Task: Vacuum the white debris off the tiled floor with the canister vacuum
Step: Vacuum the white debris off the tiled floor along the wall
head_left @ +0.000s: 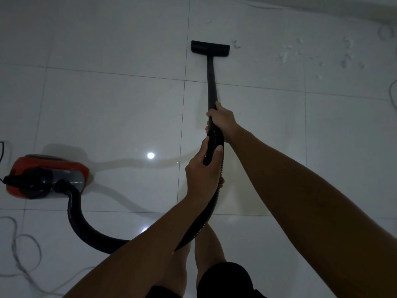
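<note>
A red and black canister vacuum (46,176) sits on the white tiled floor (107,104) at the left. Its black ribbed hose (75,218) curves along the floor and up to my hands. My right hand (222,119) grips the black wand (211,82) at its lower end. Just behind it, my left hand (202,171) grips the ribbed hose. The flat black floor nozzle (210,47) rests on the tiles ahead. White debris (236,44) lies just right of the nozzle, and more scraps (318,55) are scattered farther right.
A white cord (23,257) loops over the floor at the lower left. Another cable (392,93) shows at the right edge. The wall base (343,9) runs along the top right. My bare legs (206,254) stand below the hose.
</note>
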